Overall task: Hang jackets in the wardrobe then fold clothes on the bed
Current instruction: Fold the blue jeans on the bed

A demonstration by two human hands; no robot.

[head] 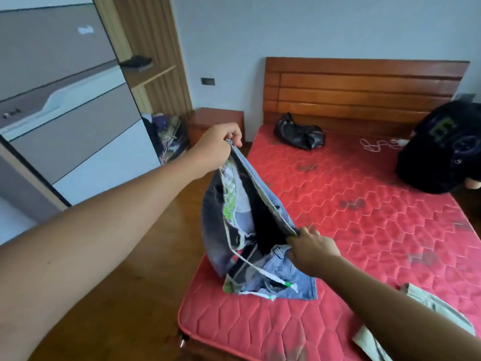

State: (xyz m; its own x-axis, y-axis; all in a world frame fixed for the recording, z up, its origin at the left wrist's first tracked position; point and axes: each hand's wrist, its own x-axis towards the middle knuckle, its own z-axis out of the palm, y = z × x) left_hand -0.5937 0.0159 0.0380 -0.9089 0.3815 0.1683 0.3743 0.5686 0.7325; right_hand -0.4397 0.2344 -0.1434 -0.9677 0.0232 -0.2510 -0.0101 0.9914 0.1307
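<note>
The left hand (217, 149) is pinching one end of the waistband of a faded light-blue denim garment (214, 230), with thumb and curled fingers clamped on the cloth. It is holding that end up over the left edge of the red quilted mattress (351, 204). The right hand (311, 250) is gripping the other end of the same waistband lower down, above the mattress's foot end, with its fingers curled round the hem. Between the two hands the waistband is stretching taut and slanting, and the garment is gaping open, showing a checked green-and-white lining and a dark inside. The garment's lower part is hanging down and resting crumpled on the mattress near its left foot corner, with a white drawstring trailing across it.

A pale beige cloth garment (416, 321) is lying on the mattress's near right part, partly behind the right forearm. A crumpled black leather bag (299, 135) is sitting at the head end of the mattress, against the brown slatted wooden headboard (364, 92). A white cable (377, 145) is lying coiled on the mattress to the right of the bag. A bulging heap of black cloth with green print (442, 155) is sitting at the mattress's right edge. Left of the mattress the brown wooden floor (130, 282) is showing. A small reddish wooden bedside cabinet (216, 123) is standing at the head corner, with a heap of mixed clothes (169, 136) just beyond it. A grey-and-white panelled wardrobe (65, 113) is standing farthest left.
</note>
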